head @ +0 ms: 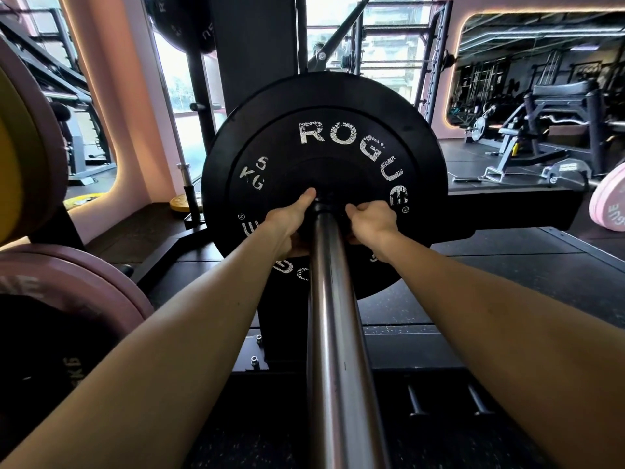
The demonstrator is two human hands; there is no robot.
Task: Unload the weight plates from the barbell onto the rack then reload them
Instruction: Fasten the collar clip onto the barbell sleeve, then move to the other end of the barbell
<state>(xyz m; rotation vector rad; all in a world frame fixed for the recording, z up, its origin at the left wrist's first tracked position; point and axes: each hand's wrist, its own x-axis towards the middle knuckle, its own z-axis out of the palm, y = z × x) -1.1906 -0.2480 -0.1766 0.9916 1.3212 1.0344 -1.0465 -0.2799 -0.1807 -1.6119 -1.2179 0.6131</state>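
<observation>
A black Rogue 5 kg weight plate (pixel 338 137) sits on the steel barbell sleeve (pixel 333 299), which runs from the bottom of the view up to the plate's hub. A dark collar (pixel 325 202) rings the sleeve right against the hub and is mostly hidden by my hands. My left hand (pixel 287 221) is on the collar's left side, thumb stretched up along the hub and fingers curled underneath. My right hand (pixel 372 221) grips its right side with curled fingers. Both forearms reach forward along the sleeve.
Pink plates (pixel 77 286) and a yellow plate (pixel 13 157) are stored on the rack at my left. Another pink plate (pixel 608 204) rests on the floor at the far right. A black rack upright (pixel 252 49) stands behind the plate, with a small yellow plate (pixel 184 202) on the floor beside it.
</observation>
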